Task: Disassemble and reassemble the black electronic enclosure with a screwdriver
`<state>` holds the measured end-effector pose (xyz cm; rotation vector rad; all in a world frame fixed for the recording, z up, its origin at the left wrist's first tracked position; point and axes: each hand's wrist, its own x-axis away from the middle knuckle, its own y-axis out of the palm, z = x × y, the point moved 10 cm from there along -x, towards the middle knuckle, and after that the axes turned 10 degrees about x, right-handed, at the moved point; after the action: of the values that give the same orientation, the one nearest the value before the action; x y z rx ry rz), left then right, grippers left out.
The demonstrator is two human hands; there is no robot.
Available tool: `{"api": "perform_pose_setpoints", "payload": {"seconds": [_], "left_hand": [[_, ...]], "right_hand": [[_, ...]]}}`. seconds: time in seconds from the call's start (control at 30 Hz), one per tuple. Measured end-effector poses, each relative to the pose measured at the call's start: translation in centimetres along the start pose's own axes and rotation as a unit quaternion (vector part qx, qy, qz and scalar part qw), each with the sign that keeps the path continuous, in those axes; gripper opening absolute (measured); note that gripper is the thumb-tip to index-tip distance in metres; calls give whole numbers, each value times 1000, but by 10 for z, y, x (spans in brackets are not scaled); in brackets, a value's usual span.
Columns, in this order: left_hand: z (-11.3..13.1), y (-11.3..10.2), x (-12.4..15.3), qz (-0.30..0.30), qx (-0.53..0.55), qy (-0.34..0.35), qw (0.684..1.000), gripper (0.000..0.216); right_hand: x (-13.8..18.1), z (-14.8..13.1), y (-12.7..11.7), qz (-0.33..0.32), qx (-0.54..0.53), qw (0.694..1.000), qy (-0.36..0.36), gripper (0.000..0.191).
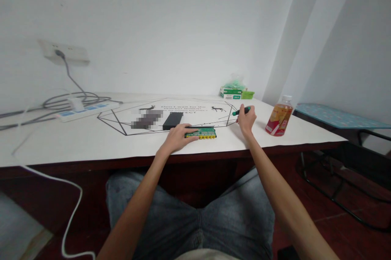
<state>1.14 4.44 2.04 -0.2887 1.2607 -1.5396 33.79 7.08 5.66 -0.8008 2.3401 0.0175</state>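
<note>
Left hand (pixel 178 137) lies flat, fingers spread, pressing down the left end of the green circuit board (pixel 204 133) near the counter (pixel 91 142) front edge. Right hand (pixel 246 119) is closed around the green-handled screwdriver (pixel 241 110), off to the board's right and not touching it.

Black box (pixel 172 120) sits just behind the board. Drink bottle (pixel 279 120) stands close to the right hand.

Risks: an elbow swing could tip the bottle toward the board. The board is pinned at one end only, so a push on the free end could pivot it.

Screwdriver tip is hidden by the hand. Board screws are too small to make out. The item left of the black box is blurred.
</note>
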Motion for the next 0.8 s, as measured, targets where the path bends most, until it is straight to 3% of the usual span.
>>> {"api": "perform_pose_setpoints", "payload": {"seconds": [0.1,0.8], "left_hand": [[0,-1,0,6,6,4,1000,43],[3,-3,0,6,7,4,1000,42]], "right_hand": [[-1,15,3,0,16,1000,0,26],[4,9,8,-32,51,998,-9,24]]}}
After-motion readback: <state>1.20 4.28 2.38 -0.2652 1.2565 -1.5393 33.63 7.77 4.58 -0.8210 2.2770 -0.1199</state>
